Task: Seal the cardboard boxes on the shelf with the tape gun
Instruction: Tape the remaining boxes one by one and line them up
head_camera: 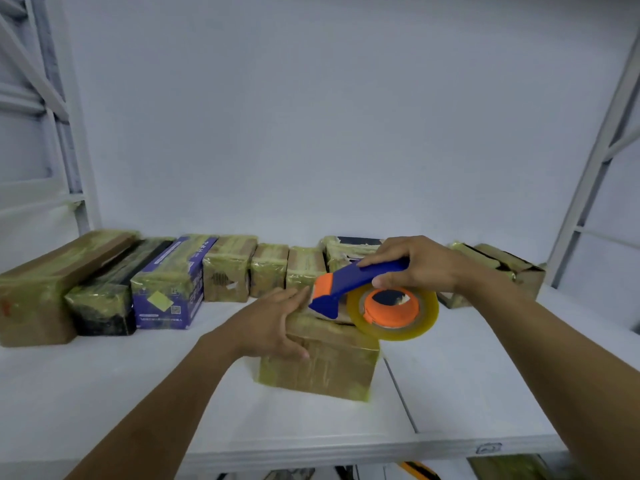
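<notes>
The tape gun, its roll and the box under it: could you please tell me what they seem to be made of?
The tape gun looks like hard moulded plastic, blue and orange, smooth with a slight sheen. Its tape roll seems clear yellowish plastic film, glossy and see-through at the edge. The box looks like brown cardboard, wrapped in shiny, wrinkled tape.

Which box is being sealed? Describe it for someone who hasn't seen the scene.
On the white shelf, a row of taped boxes lines the back. The cardboard box sits in front of that row, steadied by the left hand, with the right hand holding the blue-and-orange tape gun over it. It alone stands apart from the row.
</notes>
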